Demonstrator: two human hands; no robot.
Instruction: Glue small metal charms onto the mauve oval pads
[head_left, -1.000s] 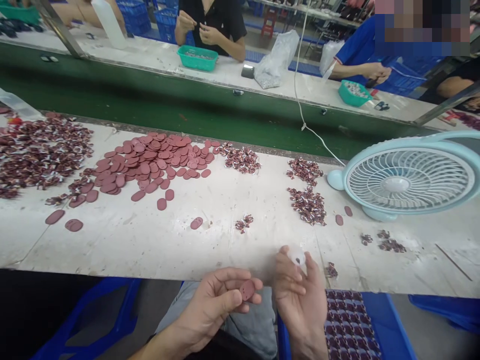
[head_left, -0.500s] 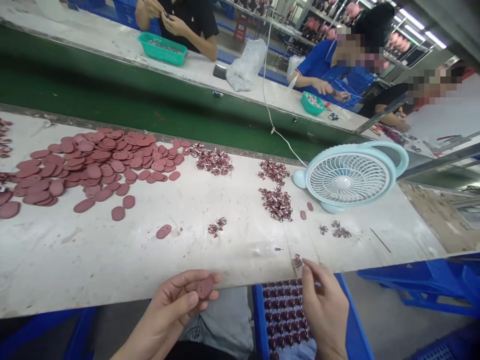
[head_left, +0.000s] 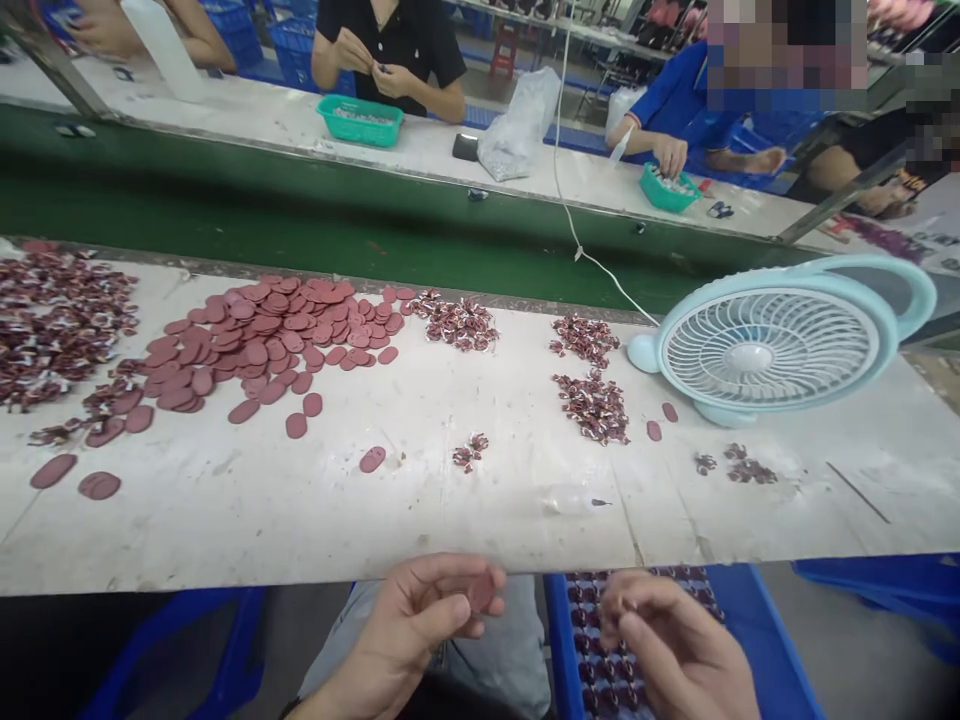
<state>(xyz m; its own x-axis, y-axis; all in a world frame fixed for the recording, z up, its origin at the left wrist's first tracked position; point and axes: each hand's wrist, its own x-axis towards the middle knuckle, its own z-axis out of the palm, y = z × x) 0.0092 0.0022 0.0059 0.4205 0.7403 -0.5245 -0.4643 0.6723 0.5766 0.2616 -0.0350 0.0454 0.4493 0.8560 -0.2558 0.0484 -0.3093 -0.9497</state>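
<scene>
My left hand is below the table's near edge and pinches a dark red oval disc between thumb and fingers. My right hand hovers over a blue crate of finished dark red pieces. Its fingertips are pinched together on a small dark red piece that is blurred and barely shows. A big heap of the same oval discs lies on the white table at the left. Small piles of shiny dark red pieces lie in the middle.
A light blue fan stands at the right, its white cable running back over the green conveyor belt. A small clear bottle lies near the front edge. Other people work across the belt at green trays.
My right hand has drawn back from the table edge to above the crate, and the small piece at the edge is gone. My left hand kept hold of the disc.
</scene>
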